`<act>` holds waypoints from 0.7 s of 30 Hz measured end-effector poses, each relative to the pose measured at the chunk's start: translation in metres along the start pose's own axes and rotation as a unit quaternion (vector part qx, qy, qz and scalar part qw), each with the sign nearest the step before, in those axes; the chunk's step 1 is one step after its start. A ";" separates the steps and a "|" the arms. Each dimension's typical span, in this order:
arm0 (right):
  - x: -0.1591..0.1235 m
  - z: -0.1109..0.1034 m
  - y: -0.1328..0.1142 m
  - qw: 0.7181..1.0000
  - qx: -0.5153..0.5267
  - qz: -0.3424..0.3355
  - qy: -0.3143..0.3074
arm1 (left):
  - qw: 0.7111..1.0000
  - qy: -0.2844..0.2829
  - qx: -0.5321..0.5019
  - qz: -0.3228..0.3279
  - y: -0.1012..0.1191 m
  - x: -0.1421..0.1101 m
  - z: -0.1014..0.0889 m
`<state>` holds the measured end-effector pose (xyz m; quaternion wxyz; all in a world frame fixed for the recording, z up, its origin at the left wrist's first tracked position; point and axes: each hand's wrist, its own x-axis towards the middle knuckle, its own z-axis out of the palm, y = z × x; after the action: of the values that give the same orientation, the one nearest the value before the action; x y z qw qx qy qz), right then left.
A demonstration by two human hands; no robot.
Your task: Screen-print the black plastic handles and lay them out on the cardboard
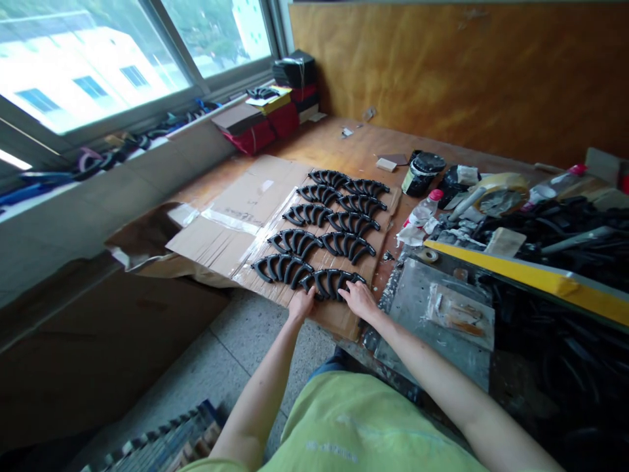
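Several rows of black curved, handle-like pieces (295, 242) lie fanned out in two columns on a flattened cardboard sheet (334, 318). My hands are at the nearest right-hand row of black curved pieces (328, 283), one at each end. The fingers of my left hand (301, 303) are closed at its left end, close to the neighbouring row (280, 269). At its right end, my right hand (360, 298) pinches the outermost piece with thumb and fingers. My fingers partly cover both ends, and the row appears to rest on the cardboard.
To the right are a grey board (417, 308), a yellow-edged bin (540, 270) of black parts, a red-capped bottle (425, 208), a black tub (423, 172) and a tape roll (501, 193). Red and black boxes (265, 128) stand by the window. A wooden panel (457, 78) rises behind.
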<state>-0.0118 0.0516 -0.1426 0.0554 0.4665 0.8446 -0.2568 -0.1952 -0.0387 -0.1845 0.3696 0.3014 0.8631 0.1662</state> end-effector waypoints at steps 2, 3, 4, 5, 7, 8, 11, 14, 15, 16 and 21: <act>0.009 -0.001 0.002 1.000 0.005 0.005 0.014 | 0.999 -0.022 -0.037 0.014 -0.002 0.003 0.001; 0.011 0.000 0.003 1.000 0.010 0.007 0.019 | 0.998 -0.032 -0.058 0.019 -0.004 0.002 0.003; 0.013 0.001 0.004 1.000 0.018 0.008 0.020 | 0.996 -0.039 -0.079 0.025 -0.006 0.000 0.004; 0.013 0.002 0.006 0.999 0.028 0.009 0.018 | 0.993 -0.047 -0.101 0.030 -0.009 -0.003 0.006; 0.009 0.005 0.009 0.999 0.050 0.005 0.017 | 0.987 -0.057 -0.147 0.032 -0.016 -0.010 0.009; 0.006 0.005 0.011 0.998 0.059 0.000 0.023 | 0.983 -0.059 -0.169 0.030 -0.019 -0.014 0.011; -0.013 0.000 0.013 0.993 0.083 -0.046 0.066 | 0.972 -0.044 -0.232 0.004 -0.037 -0.029 0.009; -0.042 -0.011 0.010 0.978 0.144 -0.106 0.106 | 0.957 -0.008 -0.284 -0.052 -0.068 -0.043 -0.003; -0.053 -0.012 0.008 0.972 0.177 -0.116 0.103 | 0.951 0.007 -0.300 -0.075 -0.080 -0.046 -0.011; -0.065 -0.012 0.005 0.966 0.213 -0.119 0.090 | 0.943 0.024 -0.317 -0.099 -0.094 -0.047 -0.020; -0.109 0.034 -0.008 0.918 0.392 -0.037 -0.048 | 0.884 0.124 -0.402 -0.202 -0.157 -0.018 -0.095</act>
<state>0.0375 -0.0512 -0.1320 -0.1009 0.4065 0.6892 -0.5912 -0.3178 -0.1758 -0.1915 0.3751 -0.0773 0.8031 0.4564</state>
